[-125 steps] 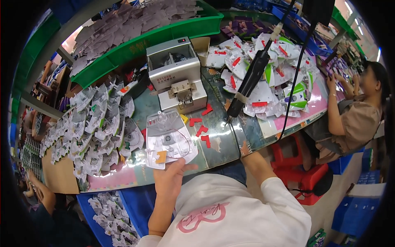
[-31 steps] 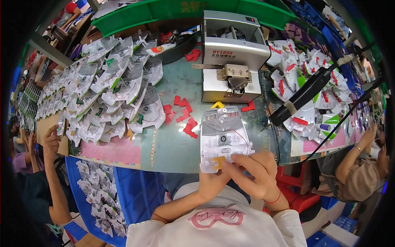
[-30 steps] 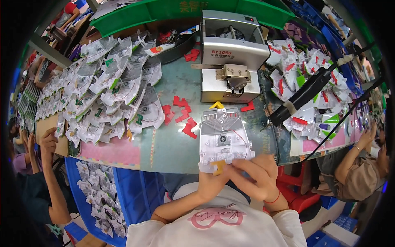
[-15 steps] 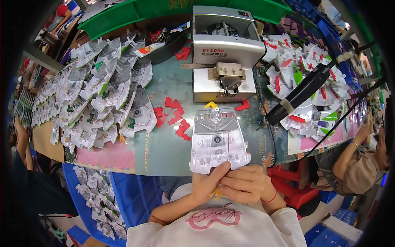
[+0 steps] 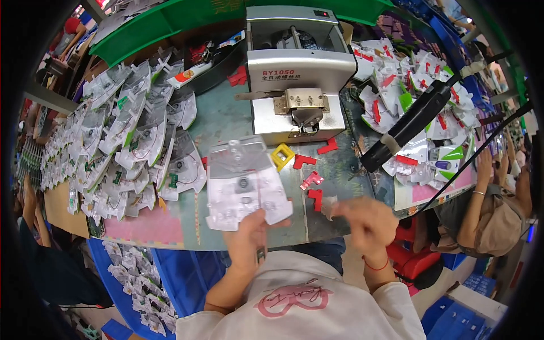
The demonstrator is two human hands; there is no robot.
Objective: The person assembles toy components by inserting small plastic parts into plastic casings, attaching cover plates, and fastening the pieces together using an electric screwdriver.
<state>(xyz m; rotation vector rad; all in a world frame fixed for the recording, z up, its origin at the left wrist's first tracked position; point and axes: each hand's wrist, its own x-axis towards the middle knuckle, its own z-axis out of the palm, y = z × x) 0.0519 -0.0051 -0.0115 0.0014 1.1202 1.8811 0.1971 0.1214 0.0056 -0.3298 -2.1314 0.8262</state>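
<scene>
the left hand (image 5: 245,241) grips the lower edge of the white plastic shell (image 5: 247,192), positioned over the table (image 5: 221,116) before the silver machine (image 5: 317,71). the right hand (image 5: 371,226) is motion-blurred beside the red parts (image 5: 317,195); its finger closure cannot be determined.

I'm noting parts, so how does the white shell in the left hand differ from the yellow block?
The white shell is much larger than the yellow block. The shell is white and grey; the block mostly yellow. The left hand holds the shell; the block lies on the table. Both are near the silver machine.
</scene>
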